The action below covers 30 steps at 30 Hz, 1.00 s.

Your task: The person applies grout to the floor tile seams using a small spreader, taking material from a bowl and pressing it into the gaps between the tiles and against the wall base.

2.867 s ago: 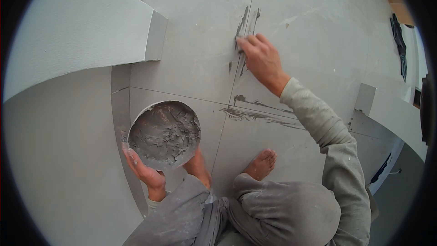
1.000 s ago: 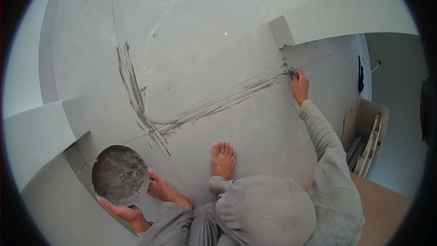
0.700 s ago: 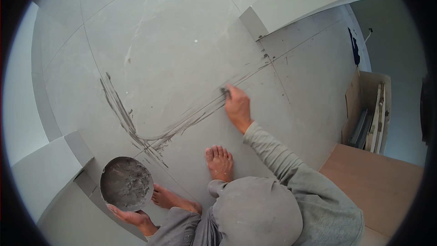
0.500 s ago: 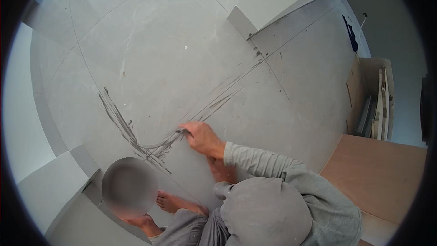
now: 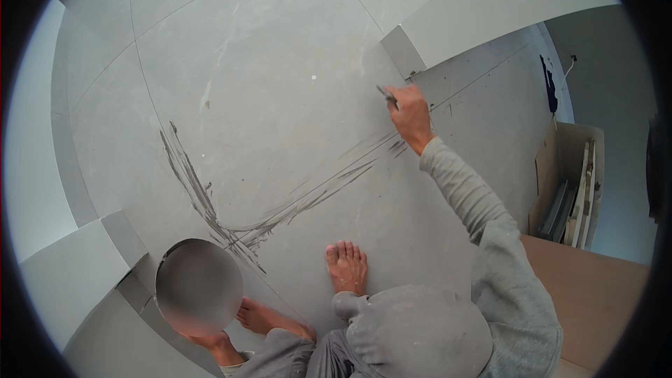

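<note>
Grey tiled floor [image 5: 280, 63], joints smeared with dark grout [image 5: 203, 199]. Right hand [image 5: 409, 112] far out, clenched on a small tool [image 5: 386, 94] at the joint. Left hand [image 5: 210, 341] near, grasping the round grout bowl [image 5: 199, 287], kept within reach.

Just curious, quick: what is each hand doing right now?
Left hand: closed, holding a round bowl from below.
Right hand: closed on a small grey tool at the floor joint.

A single head-worn fisheye view is provided, directed steeply downward from above onto the grey tiled floor [image 5: 280, 98]. The crouching person's knees and bare feet are seen close below; edges are curved and darkened.
</note>
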Motion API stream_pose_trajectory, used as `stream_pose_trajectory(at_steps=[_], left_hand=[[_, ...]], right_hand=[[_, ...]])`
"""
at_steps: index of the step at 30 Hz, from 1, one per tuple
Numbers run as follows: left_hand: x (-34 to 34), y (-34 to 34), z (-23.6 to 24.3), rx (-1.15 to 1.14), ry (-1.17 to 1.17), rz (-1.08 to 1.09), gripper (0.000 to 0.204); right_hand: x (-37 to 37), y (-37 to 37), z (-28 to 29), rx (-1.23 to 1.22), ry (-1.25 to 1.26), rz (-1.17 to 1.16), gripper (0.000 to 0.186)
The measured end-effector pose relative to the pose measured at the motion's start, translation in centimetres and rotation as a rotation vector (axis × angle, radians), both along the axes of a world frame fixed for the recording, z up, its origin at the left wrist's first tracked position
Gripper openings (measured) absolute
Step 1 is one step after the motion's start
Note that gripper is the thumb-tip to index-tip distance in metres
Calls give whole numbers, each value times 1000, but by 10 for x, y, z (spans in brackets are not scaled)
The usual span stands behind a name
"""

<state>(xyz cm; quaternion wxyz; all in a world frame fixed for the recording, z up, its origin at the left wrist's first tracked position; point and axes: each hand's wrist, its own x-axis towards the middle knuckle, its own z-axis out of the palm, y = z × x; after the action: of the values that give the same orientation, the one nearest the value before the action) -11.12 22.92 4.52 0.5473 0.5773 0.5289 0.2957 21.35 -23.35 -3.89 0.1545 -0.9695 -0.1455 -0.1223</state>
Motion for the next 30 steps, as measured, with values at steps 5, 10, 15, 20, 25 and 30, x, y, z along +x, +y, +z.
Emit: stream_pose_trajectory(at_steps=[5,10,15,20,25,30], left_hand=[[1,4,1,-17,20,21,72],[-5,11,-2,5,95,27,73],[-1,8,1,-83,38,89,74],[-1,12,2,-109,-13,113,67],[3,10,-6,-8,57,128,66],[12,3,-2,-6,103,80,66]], right_hand=[[120,-10,-22,-307,-228,11,24],[142,6,-53,-499,-149,-58,13],[97,-5,-51,-606,-18,-41,11],[93,-17,-21,-508,122,-44,15],[145,0,-17,-341,-187,85,22],[151,3,-56,-546,-99,-17,21]])
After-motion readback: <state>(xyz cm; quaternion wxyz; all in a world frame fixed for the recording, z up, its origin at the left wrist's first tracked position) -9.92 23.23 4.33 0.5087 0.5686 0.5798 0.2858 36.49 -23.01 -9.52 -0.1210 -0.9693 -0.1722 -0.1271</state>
